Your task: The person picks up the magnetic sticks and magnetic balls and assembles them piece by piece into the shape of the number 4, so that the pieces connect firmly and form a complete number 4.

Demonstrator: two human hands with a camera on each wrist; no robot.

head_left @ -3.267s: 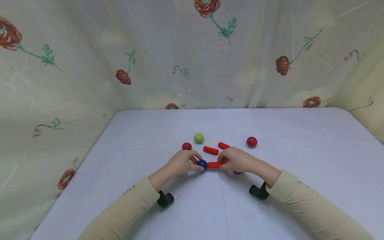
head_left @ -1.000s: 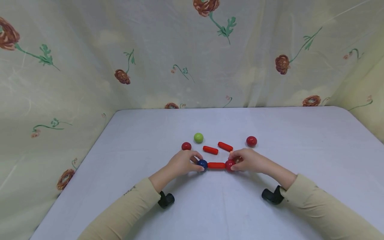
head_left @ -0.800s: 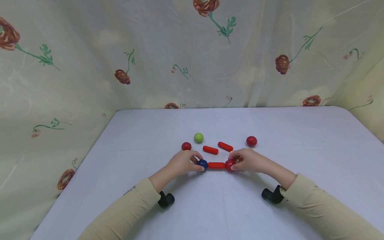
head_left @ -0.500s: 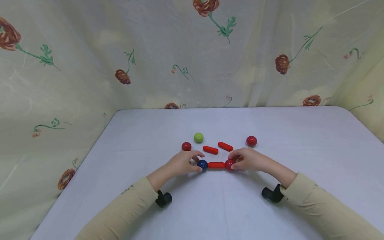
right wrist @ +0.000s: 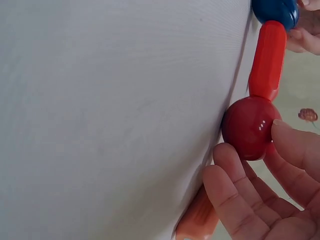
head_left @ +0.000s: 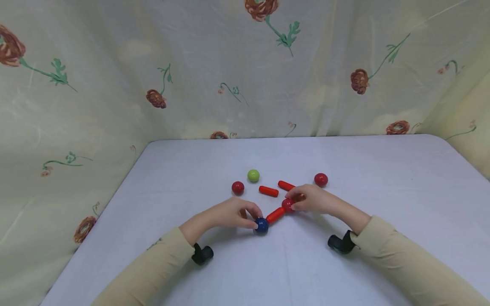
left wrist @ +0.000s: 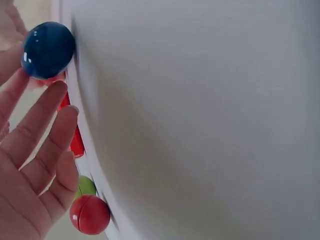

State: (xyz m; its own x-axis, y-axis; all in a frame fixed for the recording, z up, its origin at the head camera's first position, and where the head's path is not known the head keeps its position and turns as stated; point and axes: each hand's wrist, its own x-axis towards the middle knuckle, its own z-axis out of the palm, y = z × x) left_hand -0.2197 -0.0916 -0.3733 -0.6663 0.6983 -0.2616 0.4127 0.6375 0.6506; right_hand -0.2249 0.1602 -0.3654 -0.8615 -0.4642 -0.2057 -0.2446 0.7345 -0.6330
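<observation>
In the head view, a blue ball [head_left: 262, 226], a red stick [head_left: 275, 215] and a red ball [head_left: 288, 205] form one joined piece, slanting away to the right on the table. My left hand [head_left: 234, 213] holds the blue ball between thumb and index finger at the near end. At the far end, the thumb and fingers of my right hand [head_left: 314, 199] pinch the red ball. The right wrist view shows the red stick [right wrist: 268, 60] meeting both balls. Below the right fingers in that view lies an orange stick [right wrist: 197, 215], mostly hidden from the head camera.
Behind the hands lie a loose red ball [head_left: 237, 188], a green ball [head_left: 253, 175] and two red sticks, one lying left [head_left: 269, 191] and one partly covered by the right hand [head_left: 286, 185]. Another red ball [head_left: 321, 179] sits farther right. A flowered curtain [head_left: 306, 85] hangs behind the white table [head_left: 183, 165].
The joined piece has turned from level to slanted: its blue end came nearer with my left hand, its red end went back and left with my right. Earlier, my right hand moved from stick to red ball.
</observation>
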